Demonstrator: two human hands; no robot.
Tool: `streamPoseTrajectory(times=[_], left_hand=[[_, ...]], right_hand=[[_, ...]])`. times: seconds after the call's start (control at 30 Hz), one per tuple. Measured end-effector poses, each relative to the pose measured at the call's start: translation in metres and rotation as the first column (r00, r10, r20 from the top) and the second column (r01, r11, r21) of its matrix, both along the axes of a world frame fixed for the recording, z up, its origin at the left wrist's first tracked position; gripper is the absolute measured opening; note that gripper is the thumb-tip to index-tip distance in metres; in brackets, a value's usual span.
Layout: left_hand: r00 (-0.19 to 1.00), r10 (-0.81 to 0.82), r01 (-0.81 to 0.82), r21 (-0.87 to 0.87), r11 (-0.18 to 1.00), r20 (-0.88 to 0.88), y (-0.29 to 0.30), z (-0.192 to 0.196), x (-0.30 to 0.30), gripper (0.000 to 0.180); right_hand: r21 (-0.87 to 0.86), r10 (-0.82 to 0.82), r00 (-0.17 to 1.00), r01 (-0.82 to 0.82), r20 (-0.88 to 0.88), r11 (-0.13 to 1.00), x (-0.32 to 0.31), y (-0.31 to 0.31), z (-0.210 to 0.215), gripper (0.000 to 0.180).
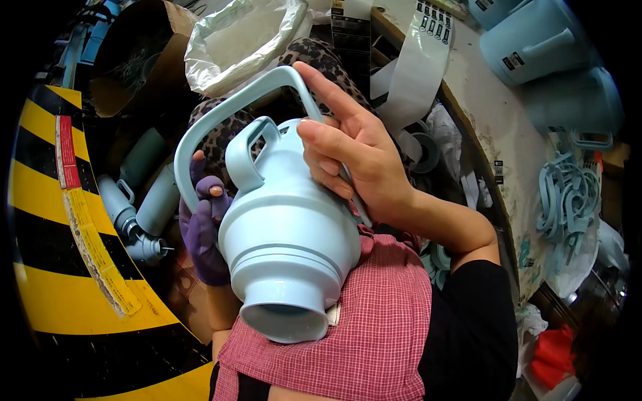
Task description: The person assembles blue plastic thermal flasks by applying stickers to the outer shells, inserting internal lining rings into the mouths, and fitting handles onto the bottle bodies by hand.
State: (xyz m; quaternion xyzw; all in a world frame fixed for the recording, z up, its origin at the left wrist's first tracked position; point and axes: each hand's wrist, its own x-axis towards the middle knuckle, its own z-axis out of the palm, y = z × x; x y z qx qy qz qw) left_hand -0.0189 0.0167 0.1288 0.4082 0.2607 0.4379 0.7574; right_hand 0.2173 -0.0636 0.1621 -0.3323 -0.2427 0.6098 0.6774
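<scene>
A pale blue plastic jug body (pixel 287 234) lies tilted on my lap, its open round end facing me. My left hand (pixel 204 227), in a purple fingerless glove, holds it from the left side. My right hand (pixel 348 150) presses on the jug's upper part and grips a long curved pale blue handle (pixel 221 110) that arches over the jug's small moulded loop (pixel 247 154). A red checked apron (pixel 374 321) covers my lap beneath the jug.
Several more pale blue jugs (pixel 535 40) stand on the worn table (pixel 481 107) at the right, with a heap of loose handles (pixel 568 200). A label strip (pixel 421 60) hangs off the table. Jug parts (pixel 134 200) lie left, beside a yellow-black striped surface (pixel 47 234). A plastic bag (pixel 241 40) sits ahead.
</scene>
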Motion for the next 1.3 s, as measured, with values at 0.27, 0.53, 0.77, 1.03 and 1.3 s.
streamPoseTrajectory(times=[0.27,0.53,0.77,1.03,1.3], left_hand=[[0.986,-0.11,0.112,-0.01,0.994,0.129,0.0,0.004,0.011,0.065],[0.964,-0.265,0.264,-0.166,0.95,0.017,0.012,0.034,0.028,0.075],[0.972,-0.197,0.216,-0.154,0.964,0.129,0.004,0.012,0.037,0.066],[0.986,-0.152,0.067,0.678,0.732,0.066,0.007,0.019,0.03,0.071],[0.94,-0.057,-0.117,0.476,0.872,0.335,0.078,0.046,0.021,0.067]], right_hand=[[0.083,-0.11,0.975,0.095,0.191,0.992,0.001,0.0,-0.019,0.064],[0.063,-0.228,0.973,0.225,0.036,0.972,0.013,-0.014,-0.025,0.061],[0.069,-0.21,0.972,0.204,0.102,0.977,0.012,-0.013,-0.025,0.058],[0.514,-0.354,0.876,0.15,0.326,0.845,0.004,-0.006,-0.016,0.073],[0.084,0.395,0.871,-0.434,0.292,0.897,0.05,0.119,-0.071,0.059]])
